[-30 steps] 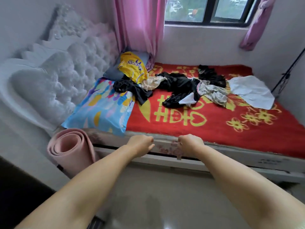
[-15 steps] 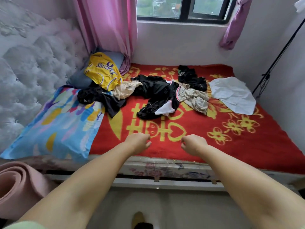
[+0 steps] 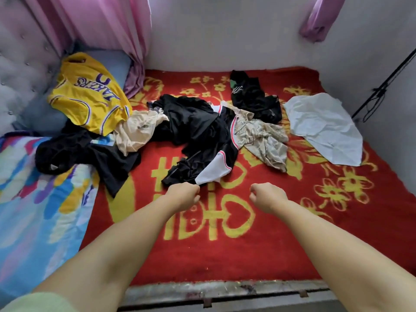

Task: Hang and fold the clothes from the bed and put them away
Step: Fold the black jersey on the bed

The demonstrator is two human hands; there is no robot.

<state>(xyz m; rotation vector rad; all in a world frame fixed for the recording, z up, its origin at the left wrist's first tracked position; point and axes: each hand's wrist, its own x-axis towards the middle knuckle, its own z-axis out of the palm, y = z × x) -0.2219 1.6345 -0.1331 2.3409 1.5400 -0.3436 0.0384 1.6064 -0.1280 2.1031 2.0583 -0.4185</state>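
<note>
Clothes lie scattered on the red and yellow blanket [image 3: 258, 255]. Black shorts with white side panels [image 3: 202, 140] are in the middle, a beige printed garment [image 3: 263, 138] to their right, and a black garment [image 3: 254, 97] behind. A white cloth [image 3: 324, 127] lies far right. At the left are a yellow Lakers jersey [image 3: 87, 95], a cream top [image 3: 137, 131] and a black shirt [image 3: 90, 154]. My left hand [image 3: 183, 195], fingers loosely curled, reaches the shorts' near white corner; no grip shows. My right hand [image 3: 266, 195] hovers over bare blanket, loosely curled and holding nothing.
A colourful pillow [image 3: 38, 210] covers the bed's left side below the tufted headboard [image 3: 20, 70]. Pink curtains [image 3: 96, 25] hang at the back left and a purple one [image 3: 319, 16] at the back right. A black stand [image 3: 382, 88] leans by the right wall.
I have moved closer and leaned over the bed. Both hands have advanced from the bed's front edge onto the blanket, the left one arriving at the black shorts.
</note>
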